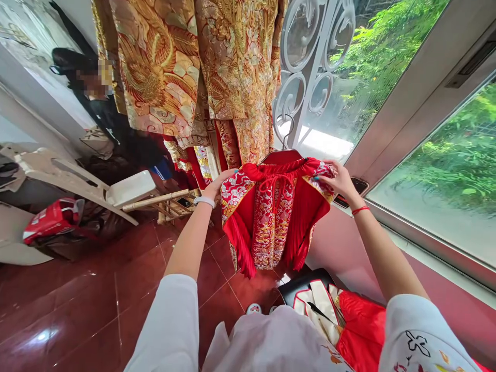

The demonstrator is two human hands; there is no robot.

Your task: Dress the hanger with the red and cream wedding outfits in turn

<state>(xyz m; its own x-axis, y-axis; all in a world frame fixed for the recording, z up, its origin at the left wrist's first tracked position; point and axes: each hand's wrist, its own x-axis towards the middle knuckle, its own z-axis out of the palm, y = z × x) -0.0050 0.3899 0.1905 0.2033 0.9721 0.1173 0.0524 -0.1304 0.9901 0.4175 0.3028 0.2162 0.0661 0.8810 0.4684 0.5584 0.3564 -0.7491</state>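
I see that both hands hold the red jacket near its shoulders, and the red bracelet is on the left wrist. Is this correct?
Not quite: the head view shows the red bracelet on the right wrist, not the left. The left hand and right hand do hold the red jacket near its shoulders.

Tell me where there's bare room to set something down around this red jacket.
Bare floor tiles stretch between the red bag and the left sleeve; a smaller patch shows below the red jacket. Crowded: gold garments hang beyond it, and red and cream clothes lie at lower right.
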